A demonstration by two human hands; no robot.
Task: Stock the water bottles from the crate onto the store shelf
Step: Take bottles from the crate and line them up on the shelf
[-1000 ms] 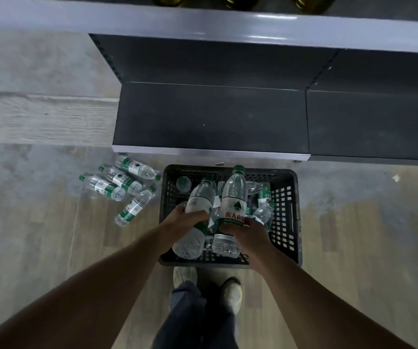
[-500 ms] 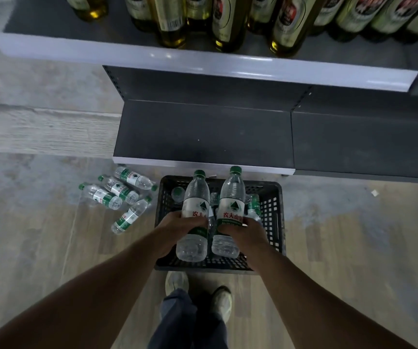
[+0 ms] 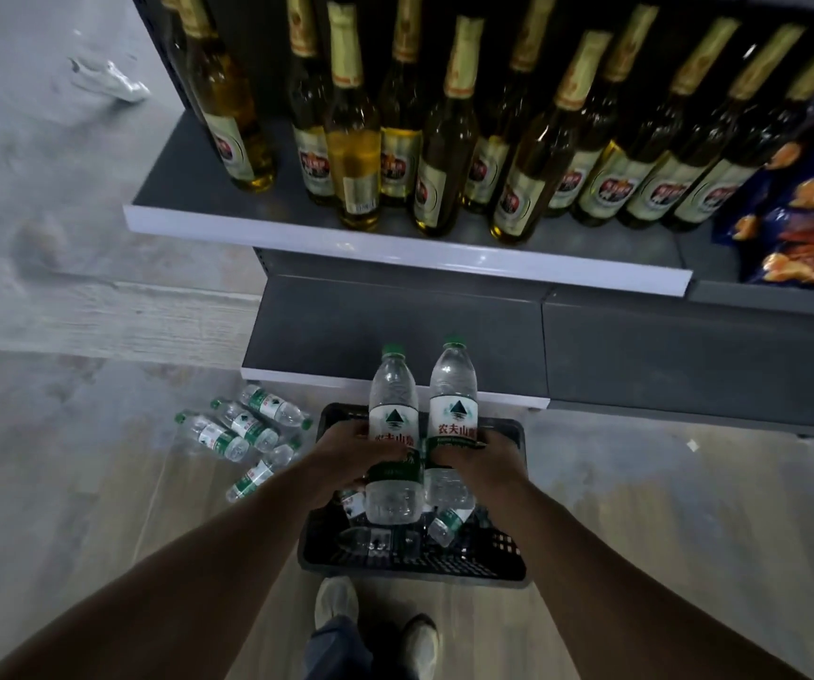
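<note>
the floor (image 3: 640, 507) is pale wood-grain plank, giving way to smooth grey concrete toward the upper left. a dark grey metal store shelf unit (image 3: 395, 331) rises ahead; its bottom shelf is a flat matte panel with a white front edge, and the upper shelf (image 3: 267, 233) has a glossy white price strip. along that upper shelf stand tall amber glass beer bottles (image 3: 351, 154) with gold foil necks and pale labels, packed to its front edge; at its right end lie crinkled blue snack bags (image 3: 797, 223).

on the floor against the bottom shelf's front edge sits a black plastic crate (image 3: 503, 557) with perforated lattice walls, a few clear water bottles lying in its bottom. left of the crate four more plastic water bottles (image 3: 243, 434) lie scattered on the planks.

above the crate the left hand (image 3: 356, 456) has its fingers wrapped round the label of an upright, ribbed clear water bottle (image 3: 393, 434) with a green cap. the right hand (image 3: 486, 461) clamps a second green-capped bottle (image 3: 453, 414) just beside it, the two nearly touching. below, two light shoes (image 3: 336, 601) and dark trousers.
</note>
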